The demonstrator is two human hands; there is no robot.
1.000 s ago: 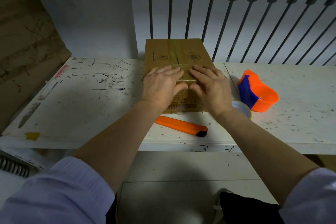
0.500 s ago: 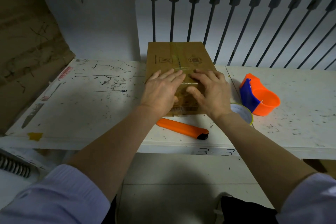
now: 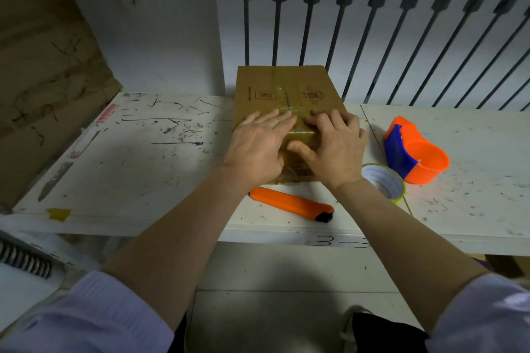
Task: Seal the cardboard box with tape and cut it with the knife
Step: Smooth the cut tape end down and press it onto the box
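A flat brown cardboard box [image 3: 286,89] lies on the white table [image 3: 143,157], with clear tape running down its middle. My left hand [image 3: 258,146] rests flat on the box's near left part, fingers spread. My right hand [image 3: 332,146] presses the near right part, its thumb pointing left on the tape. An orange utility knife [image 3: 292,204] with a black end lies on the table just in front of the box. A roll of clear tape [image 3: 384,182] stands by my right wrist, partly hidden by it.
An orange and blue tape dispenser [image 3: 413,152] sits to the right of the box. A large cardboard sheet [image 3: 43,71] leans at the left. Dark railing bars [image 3: 372,23] stand behind the table. The table's front edge [image 3: 329,238] bears a handwritten number.
Both hands have shifted slightly along the box top, the fingers sliding over the tape. The box, knife and dispenser have stayed in place.
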